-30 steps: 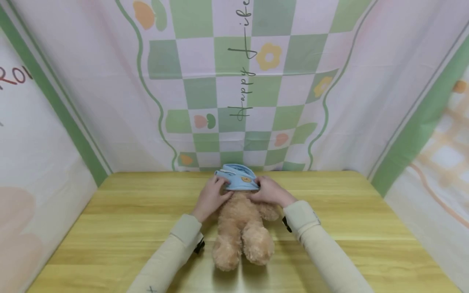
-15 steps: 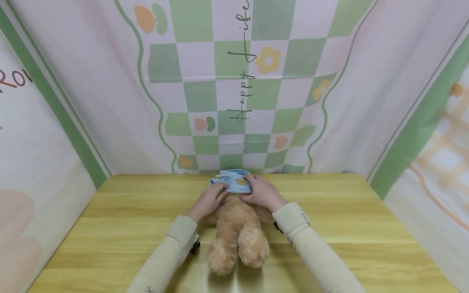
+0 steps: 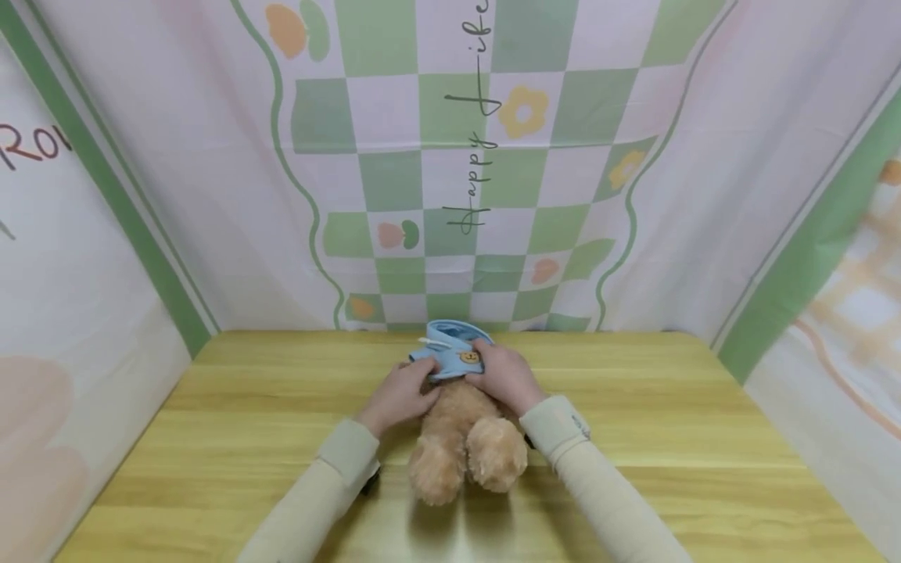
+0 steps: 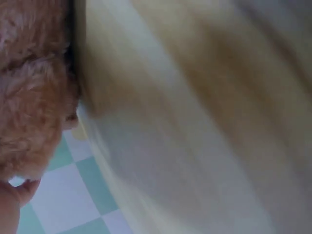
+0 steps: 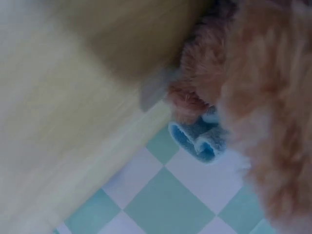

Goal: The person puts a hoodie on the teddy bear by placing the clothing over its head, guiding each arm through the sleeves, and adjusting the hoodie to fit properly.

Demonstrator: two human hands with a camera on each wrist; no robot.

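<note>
A fluffy brown teddy bear (image 3: 450, 426) stretches across the wooden table, its feet toward me. At its upper end is a small light-blue doll top (image 3: 446, 362) with a bear-face badge and a white strip; its far opening gapes, and the bear's head is out of sight. My left hand (image 3: 401, 393) pinches the top's near left edge. On the other side, my right hand (image 3: 510, 378) grips it beside the badge, thumb along the near edge. Brown plush (image 4: 29, 107) fills the left wrist view's side. In the right wrist view, the blue fabric (image 5: 200, 141) shows past the fur.
The wooden table (image 3: 633, 469) ends at a hanging checkered cloth (image 3: 450, 180) directly behind the doll top. Printed cloth panels (image 3: 105, 313) also stand along the left and right sides.
My right hand has moved left on the doll top, closer to the badge. The bear's feet have shifted away from me, and its right-side arm is now hidden behind my right hand.
</note>
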